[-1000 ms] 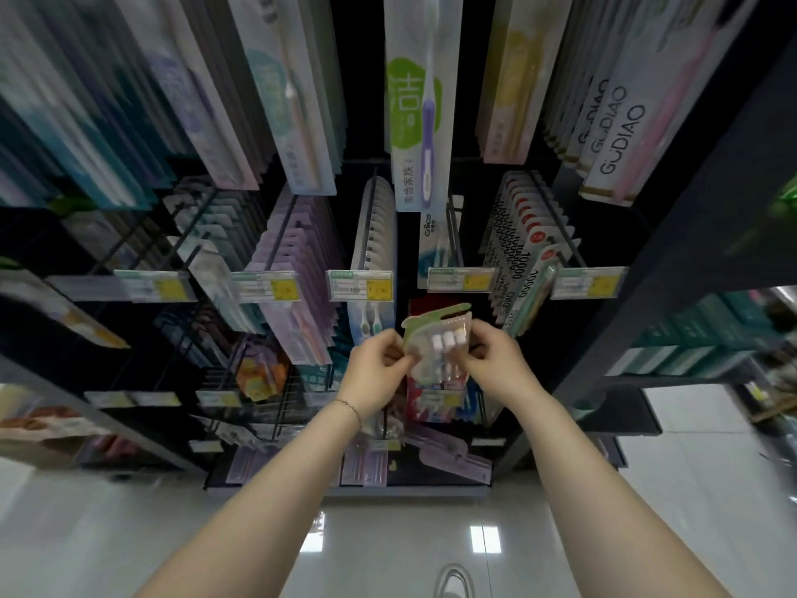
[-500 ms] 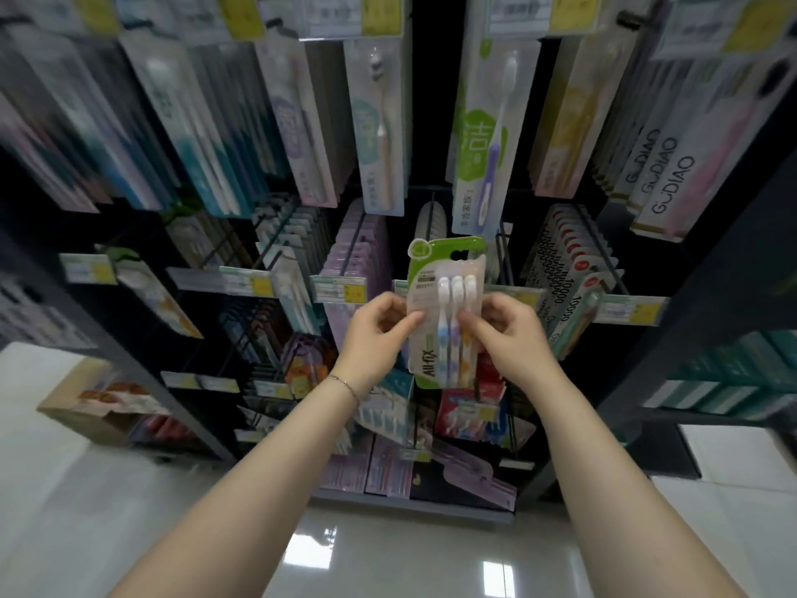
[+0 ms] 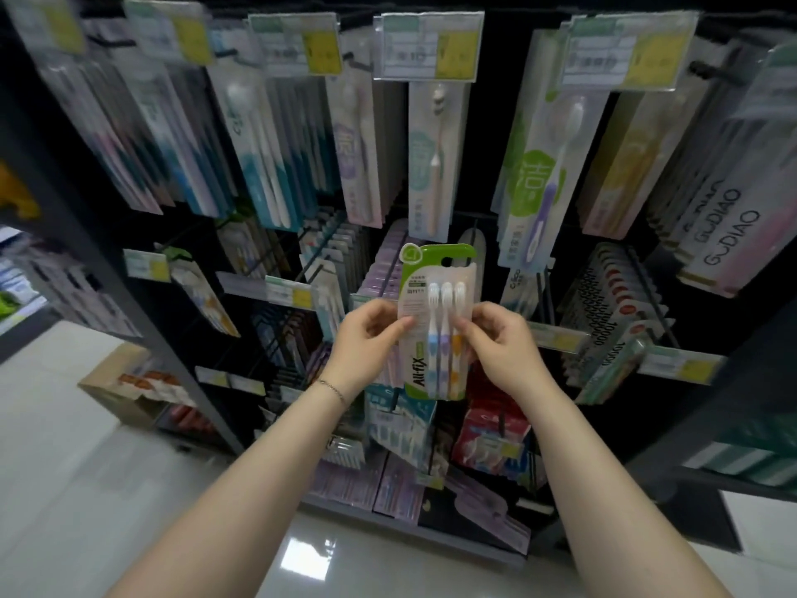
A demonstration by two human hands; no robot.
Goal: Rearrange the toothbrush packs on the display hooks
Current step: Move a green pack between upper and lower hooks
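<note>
Together, left hand (image 3: 366,340), right hand (image 3: 502,345), pinching pack (image 3: 435,353)

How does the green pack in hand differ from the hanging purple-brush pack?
The green pack holds three brushes; the purple-brush pack holds one. The green pack is pinched by the left hand and right hand; the purple-brush pack hangs in its row. Both show green print.
</note>
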